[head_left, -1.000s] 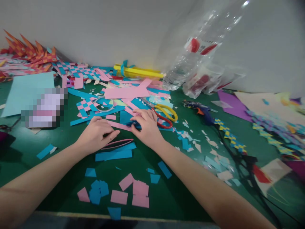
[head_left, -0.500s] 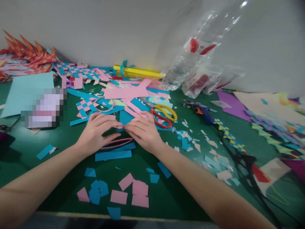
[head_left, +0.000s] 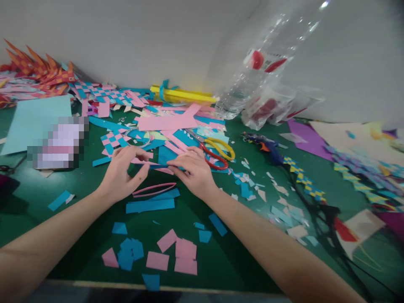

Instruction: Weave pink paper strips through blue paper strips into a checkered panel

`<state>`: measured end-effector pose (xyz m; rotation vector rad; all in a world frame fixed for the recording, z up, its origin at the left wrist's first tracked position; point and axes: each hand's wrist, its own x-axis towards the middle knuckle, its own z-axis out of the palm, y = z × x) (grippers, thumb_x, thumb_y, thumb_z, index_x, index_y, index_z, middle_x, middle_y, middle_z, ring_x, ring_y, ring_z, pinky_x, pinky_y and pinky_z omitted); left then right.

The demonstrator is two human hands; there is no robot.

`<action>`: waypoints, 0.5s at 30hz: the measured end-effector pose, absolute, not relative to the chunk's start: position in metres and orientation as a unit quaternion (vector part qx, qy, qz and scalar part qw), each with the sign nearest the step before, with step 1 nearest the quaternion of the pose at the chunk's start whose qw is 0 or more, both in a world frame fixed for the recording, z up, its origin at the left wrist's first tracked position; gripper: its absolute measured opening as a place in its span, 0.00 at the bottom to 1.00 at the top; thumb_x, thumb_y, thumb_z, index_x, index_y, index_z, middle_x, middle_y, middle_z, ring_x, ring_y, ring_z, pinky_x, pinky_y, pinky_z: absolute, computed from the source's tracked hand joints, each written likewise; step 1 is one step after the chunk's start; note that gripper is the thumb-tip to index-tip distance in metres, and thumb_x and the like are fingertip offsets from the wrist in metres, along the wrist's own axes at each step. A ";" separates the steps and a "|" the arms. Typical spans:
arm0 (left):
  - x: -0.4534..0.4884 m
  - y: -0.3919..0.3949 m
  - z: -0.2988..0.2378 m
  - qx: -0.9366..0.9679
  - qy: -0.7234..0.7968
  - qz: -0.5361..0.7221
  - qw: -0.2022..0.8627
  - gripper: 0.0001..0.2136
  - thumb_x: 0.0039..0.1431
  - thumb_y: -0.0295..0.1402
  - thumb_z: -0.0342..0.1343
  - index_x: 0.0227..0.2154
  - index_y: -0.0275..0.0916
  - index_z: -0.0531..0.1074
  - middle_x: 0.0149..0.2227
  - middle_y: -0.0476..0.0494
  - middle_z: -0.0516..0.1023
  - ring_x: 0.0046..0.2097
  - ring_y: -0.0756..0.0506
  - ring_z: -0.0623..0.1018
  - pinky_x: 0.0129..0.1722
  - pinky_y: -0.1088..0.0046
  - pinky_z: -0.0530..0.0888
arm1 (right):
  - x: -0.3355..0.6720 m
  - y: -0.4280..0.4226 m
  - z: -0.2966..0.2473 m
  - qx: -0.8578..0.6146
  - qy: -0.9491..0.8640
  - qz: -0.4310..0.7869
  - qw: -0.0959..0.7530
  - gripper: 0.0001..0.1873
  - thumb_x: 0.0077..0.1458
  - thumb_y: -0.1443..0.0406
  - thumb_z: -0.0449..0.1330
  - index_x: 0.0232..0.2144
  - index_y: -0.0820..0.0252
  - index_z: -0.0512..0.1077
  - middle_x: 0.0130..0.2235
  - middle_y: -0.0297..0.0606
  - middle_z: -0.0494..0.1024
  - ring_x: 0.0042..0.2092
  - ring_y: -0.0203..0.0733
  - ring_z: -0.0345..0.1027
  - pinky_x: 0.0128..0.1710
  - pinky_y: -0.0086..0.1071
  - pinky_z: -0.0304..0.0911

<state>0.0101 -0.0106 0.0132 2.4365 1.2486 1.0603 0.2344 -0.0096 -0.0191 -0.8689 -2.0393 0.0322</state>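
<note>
My right hand pinches the right end of a narrow paper strip, pink with blue along it. Around the strip's left part, my left hand has its thumb and fingers apart; I cannot tell whether the thumb touches the paper. Just below lies a folded pink strip, bowed into a thin loop. Blue strips rest flat beneath that loop. Scissors with red and yellow handles lie right behind my right hand.
A tape roll and a pink paper piece lie behind my hands. Paper scraps are scattered in front. On the right are a glue gun with its cord and a leaning plastic bottle. A blurred-out phone-like object lies left.
My left hand has drawn back left from the right hand and its fingers have spread. More of the strip between the hands now shows. The right hand has barely moved.
</note>
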 end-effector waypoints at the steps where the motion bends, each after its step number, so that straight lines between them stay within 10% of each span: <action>1: 0.010 -0.012 0.015 0.828 0.416 0.361 0.104 0.06 0.62 0.33 0.48 0.37 0.41 0.69 0.37 0.46 0.78 0.41 0.44 0.77 0.49 0.61 0.67 | 0.234 -0.010 -0.019 -0.327 -0.839 0.028 0.435 0.06 0.61 0.65 0.60 0.35 0.55 0.77 0.32 0.33 0.83 0.36 0.38 0.75 0.51 0.40 0.62; 15: 0.011 -0.011 0.012 0.860 0.363 0.347 0.092 0.08 0.64 0.33 0.50 0.33 0.40 0.73 0.34 0.47 0.81 0.39 0.44 0.78 0.47 0.60 0.66 | 0.245 0.002 -0.037 -0.576 -0.744 -0.070 0.332 0.12 0.58 0.59 0.58 0.41 0.57 0.75 0.52 0.45 0.73 0.53 0.56 0.62 0.54 0.54 0.54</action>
